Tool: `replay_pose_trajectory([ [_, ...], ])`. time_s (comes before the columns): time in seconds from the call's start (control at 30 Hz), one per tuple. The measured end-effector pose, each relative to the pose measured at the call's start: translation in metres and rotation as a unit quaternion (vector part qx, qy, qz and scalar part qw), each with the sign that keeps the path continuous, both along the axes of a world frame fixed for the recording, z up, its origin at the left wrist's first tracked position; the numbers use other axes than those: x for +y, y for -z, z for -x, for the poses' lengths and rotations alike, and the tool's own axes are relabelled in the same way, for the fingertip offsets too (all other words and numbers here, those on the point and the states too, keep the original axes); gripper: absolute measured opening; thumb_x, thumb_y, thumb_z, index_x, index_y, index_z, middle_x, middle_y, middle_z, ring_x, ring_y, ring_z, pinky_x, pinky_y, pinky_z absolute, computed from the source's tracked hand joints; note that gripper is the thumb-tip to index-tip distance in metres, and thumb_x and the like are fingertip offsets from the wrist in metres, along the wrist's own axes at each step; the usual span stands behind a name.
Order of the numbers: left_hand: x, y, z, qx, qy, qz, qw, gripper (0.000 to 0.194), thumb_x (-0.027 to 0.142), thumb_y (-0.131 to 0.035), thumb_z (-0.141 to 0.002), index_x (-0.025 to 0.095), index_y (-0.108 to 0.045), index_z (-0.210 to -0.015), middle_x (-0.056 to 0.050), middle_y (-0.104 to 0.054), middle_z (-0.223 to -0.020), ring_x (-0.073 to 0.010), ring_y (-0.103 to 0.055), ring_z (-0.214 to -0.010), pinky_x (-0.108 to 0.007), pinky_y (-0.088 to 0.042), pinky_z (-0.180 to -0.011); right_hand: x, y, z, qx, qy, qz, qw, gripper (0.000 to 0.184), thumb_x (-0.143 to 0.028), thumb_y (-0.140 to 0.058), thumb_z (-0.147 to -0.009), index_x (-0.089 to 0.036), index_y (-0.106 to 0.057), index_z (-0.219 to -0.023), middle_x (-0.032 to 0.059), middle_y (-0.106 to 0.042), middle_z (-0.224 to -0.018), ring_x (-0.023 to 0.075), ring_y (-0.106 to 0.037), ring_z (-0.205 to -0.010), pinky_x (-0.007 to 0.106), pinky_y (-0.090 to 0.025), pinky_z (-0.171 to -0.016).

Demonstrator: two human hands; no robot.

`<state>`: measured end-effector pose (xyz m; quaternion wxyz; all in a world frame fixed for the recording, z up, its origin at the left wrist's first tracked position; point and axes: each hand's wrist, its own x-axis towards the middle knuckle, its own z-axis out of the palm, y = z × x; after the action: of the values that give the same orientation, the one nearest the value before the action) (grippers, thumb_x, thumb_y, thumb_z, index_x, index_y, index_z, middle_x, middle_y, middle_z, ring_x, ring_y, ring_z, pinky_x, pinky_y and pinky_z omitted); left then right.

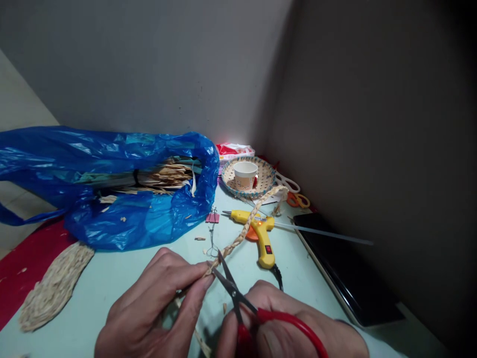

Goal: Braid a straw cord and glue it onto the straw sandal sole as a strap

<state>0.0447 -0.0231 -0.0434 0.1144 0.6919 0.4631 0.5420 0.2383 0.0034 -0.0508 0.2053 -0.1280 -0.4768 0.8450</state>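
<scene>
My left hand (pixel 156 301) pinches the braid (pixel 244 233) tightly between thumb and index fingertip, with no gap left between them. It is a slim rope of plaited straw, tan and knobbly, slanting from my fingers toward the far right and passing in front of the glue gun (pixel 266 248) in my sight. My right hand (pixel 298 318) is closed around the smooth red loops of the scissors (pixel 234 294); their dark, pointed metal blades stand apart in a narrow V at the braid, just beside my left fingertips. Whether the edges touch the straw, I cannot tell.

The gun is glossy yellow plastic, a translucent glue stick (pixel 324 231) jutting from its back. At far left, a crinkled, shiny blue bag (pixel 179 221) gapes around dry, flat straw strips (pixel 169 176). A coarse, ridged oval pad (pixel 55 288) lies at near left. Beyond the gun, a smooth white-rimmed cup (pixel 245 171) sits in a round woven basket (pixel 228 183).
</scene>
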Motion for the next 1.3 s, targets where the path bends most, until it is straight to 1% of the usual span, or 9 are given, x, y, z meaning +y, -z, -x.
replay_pose_trajectory([
  [0.2, -0.002, -0.002, -0.001, 0.019, -0.027, 0.002, 0.999, 0.017, 0.012, -0.064, -0.088, 0.026, -0.072, -0.095, 0.005, -0.068, -0.077, -0.0116, -0.062, -0.072, -0.024, -0.049, -0.063, -0.002, 0.012, 0.01, -0.013, 0.019, 0.007, 1.0, 0.05, -0.054, -0.071, -0.085, -0.005, -0.075, -0.091, 0.0042, -0.065, -0.077, 0.0116, -0.059, -0.07, 0.02, -0.045, -0.063],
  [0.43, 0.002, -0.002, -0.003, -0.011, -0.043, 0.002, 0.999, 0.019, 0.013, -0.068, -0.085, 0.031, -0.073, -0.087, 0.008, -0.069, -0.072, -0.011, -0.063, -0.066, -0.02, -0.05, -0.061, 0.001, -0.014, 0.014, -0.091, 0.077, 0.039, 0.992, 0.051, -0.058, -0.074, -0.08, -0.008, -0.068, -0.071, -0.0057, -0.05, -0.045, 0.0028, -0.038, -0.037, 0.014, -0.03, -0.037],
  [0.6, 0.004, -0.004, -0.001, -0.052, -0.124, 0.146, 0.98, 0.009, 0.036, -0.075, -0.076, 0.042, -0.079, -0.081, 0.013, -0.08, -0.079, -0.015, -0.072, -0.071, -0.021, -0.055, -0.073, 0.006, -0.023, 0.009, -0.096, 0.13, 0.014, 0.987, 0.045, -0.054, -0.075, -0.08, -0.011, -0.066, -0.075, -0.0054, -0.055, -0.045, 0.0028, -0.039, -0.034, 0.014, -0.027, -0.035],
  [0.7, 0.004, -0.007, -0.002, -0.069, -0.144, 0.187, 0.969, 0.018, 0.038, -0.076, -0.073, 0.047, -0.08, -0.088, 0.015, -0.081, -0.078, -0.0139, -0.074, -0.072, -0.018, -0.055, -0.073, 0.008, -0.024, 0.006, -0.078, 0.139, -0.02, 0.987, 0.047, -0.056, -0.07, -0.086, -0.01, -0.066, -0.078, -0.0048, -0.056, -0.047, 0.003, -0.039, -0.035, 0.014, -0.028, -0.037],
  [0.87, 0.005, -0.01, -0.004, -0.126, -0.093, 0.181, 0.971, 0.025, 0.029, -0.07, -0.078, 0.05, -0.08, -0.088, 0.016, -0.079, -0.068, -0.0091, -0.07, -0.053, -0.014, -0.053, -0.054, 0.012, -0.024, -0.001, -0.101, 0.145, -0.041, 0.983, 0.047, -0.057, -0.061, -0.093, -0.011, -0.066, -0.086, -0.0049, -0.056, -0.051, 0.0034, -0.04, -0.04, 0.015, -0.029, -0.041],
  [1.0, 0.006, -0.01, -0.004, -0.15, -0.049, 0.214, 0.964, 0.018, 0.032, -0.067, -0.081, 0.04, -0.082, -0.086, 0.01, -0.077, -0.059, -0.0108, -0.067, -0.05, -0.018, -0.054, -0.058, 0.017, -0.028, -0.007, -0.12, 0.194, -0.078, 0.971, 0.046, -0.059, -0.061, -0.092, -0.013, -0.066, -0.087, -0.0047, -0.057, -0.05, 0.0046, -0.037, -0.041, 0.017, -0.026, -0.041],
  [1.2, 0.003, -0.015, -0.005, -0.241, -0.001, 0.353, 0.904, 0.023, 0.047, -0.071, -0.081, 0.026, -0.076, -0.091, 0.003, -0.076, -0.061, -0.0131, -0.067, -0.05, -0.021, -0.052, -0.052, 0.025, -0.033, -0.009, -0.172, 0.246, -0.126, 0.945, 0.047, -0.062, -0.057, -0.092, -0.015, -0.064, -0.086, -0.0039, -0.057, -0.051, 0.007, -0.037, -0.042, 0.018, -0.028, -0.042],
  [1.27, 0.004, -0.018, -0.005, -0.282, 0.027, 0.375, 0.883, 0.025, 0.047, -0.073, -0.079, 0.025, -0.074, -0.091, 0.002, -0.076, -0.06, -0.0135, -0.066, -0.048, -0.022, -0.051, -0.049, 0.025, -0.031, -0.008, -0.239, 0.249, -0.201, 0.917, 0.042, -0.056, -0.058, -0.093, -0.016, -0.064, -0.083, -0.0042, -0.056, -0.051, 0.0078, -0.037, -0.043, 0.02, -0.029, -0.044],
  [1.3, 0.005, -0.019, -0.005, -0.296, 0.041, 0.381, 0.875, 0.026, 0.047, -0.074, -0.078, 0.025, -0.074, -0.091, 0.001, -0.076, -0.059, -0.0132, -0.065, -0.047, -0.022, -0.05, -0.048, 0.025, -0.029, -0.008, -0.282, 0.259, -0.271, 0.883, 0.037, -0.052, -0.061, -0.092, -0.016, -0.063, -0.081, -0.0044, -0.054, -0.052, 0.0084, -0.038, -0.045, 0.021, -0.029, -0.046],
])
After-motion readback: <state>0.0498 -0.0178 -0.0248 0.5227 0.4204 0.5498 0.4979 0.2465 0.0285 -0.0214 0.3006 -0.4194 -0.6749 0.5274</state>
